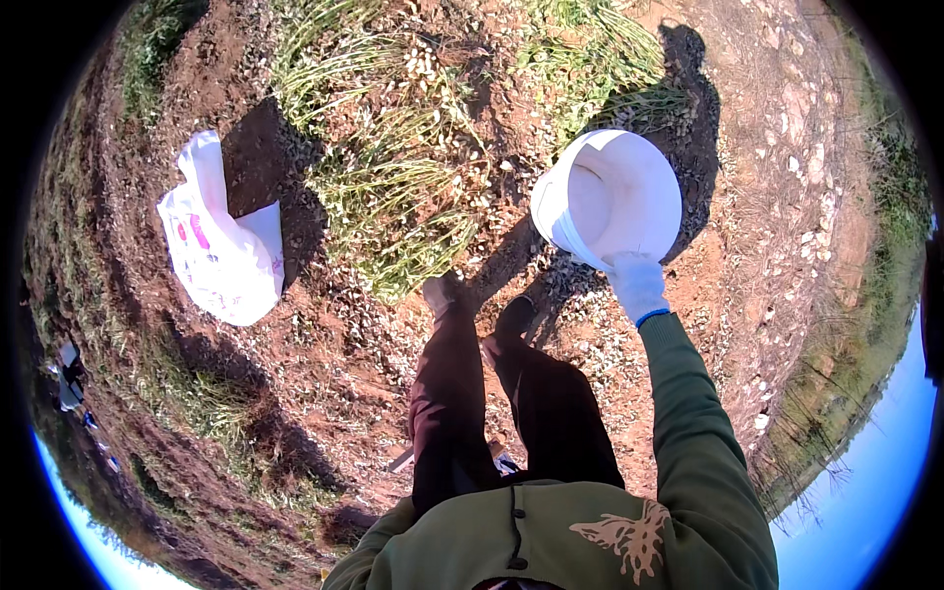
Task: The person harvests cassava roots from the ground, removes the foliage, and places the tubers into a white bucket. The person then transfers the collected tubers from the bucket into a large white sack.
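My right hand (636, 286), in a white knit work glove with a blue cuff edge, grips the near rim of a white plastic bucket (549, 210). The bucket is tilted so that its mouth faces me, and no contents show inside it. My left hand is out of view; only the green left sleeve (380, 527) shows beside my body. Ahead of my feet lie pulled peanut plants (398, 184) with green stems and clusters of pale peanuts (422, 60) among the roots.
A white woven sack (221, 258) with printing stands on the soil at the left. More peanut plants (590, 55) lie beyond the bucket. A strip of dry grass and pale debris (789, 147) runs along the right. People (70, 376) are small and indistinct at the far left.
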### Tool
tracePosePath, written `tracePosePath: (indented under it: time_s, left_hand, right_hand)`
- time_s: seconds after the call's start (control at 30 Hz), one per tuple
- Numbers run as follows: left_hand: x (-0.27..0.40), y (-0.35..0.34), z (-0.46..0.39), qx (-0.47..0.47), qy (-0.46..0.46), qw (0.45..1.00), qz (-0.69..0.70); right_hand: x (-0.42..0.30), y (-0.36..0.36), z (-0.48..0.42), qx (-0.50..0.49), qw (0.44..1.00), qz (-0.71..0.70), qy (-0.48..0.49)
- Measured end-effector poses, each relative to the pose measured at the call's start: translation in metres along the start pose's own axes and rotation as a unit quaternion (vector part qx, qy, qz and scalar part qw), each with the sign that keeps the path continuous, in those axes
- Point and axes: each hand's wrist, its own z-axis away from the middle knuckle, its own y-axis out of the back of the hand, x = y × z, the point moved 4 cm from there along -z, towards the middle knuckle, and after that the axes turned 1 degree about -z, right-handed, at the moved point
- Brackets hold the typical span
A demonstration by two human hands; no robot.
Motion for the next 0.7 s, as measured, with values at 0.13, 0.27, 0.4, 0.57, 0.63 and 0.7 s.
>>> tracePosePath:
  time_s: [0.13,0.27,0.4,0.57,0.63,0.7]
  left_hand:
    - [0.014,0.018,0.008,-0.007,0.007,0.999,0.038]
    - [0.031,0.03,0.005,-0.012,0.02,0.997,0.071]
    - [0.051,0.026,0.0,-0.015,0.032,0.995,0.094]
    - [0.095,0.016,-0.002,-0.007,0.013,0.995,0.097]
    - [0.109,0.019,0.003,-0.004,0.0,0.996,0.091]
    - [0.12,0.025,0.005,-0.01,-0.013,0.997,0.072]
  right_hand:
    - [-0.018,0.017,-0.038,-0.021,0.999,0.044,0.022]
    - [-0.014,0.006,-0.095,0.024,0.996,0.065,0.06]
    - [-0.015,-0.005,-0.157,0.056,0.993,0.073,0.076]
    - [0.005,-0.021,-0.217,0.085,0.984,0.124,0.099]
    - [0.003,-0.018,-0.233,0.071,0.98,0.136,0.125]
    - [0.011,-0.023,-0.245,0.153,0.96,0.159,0.174]
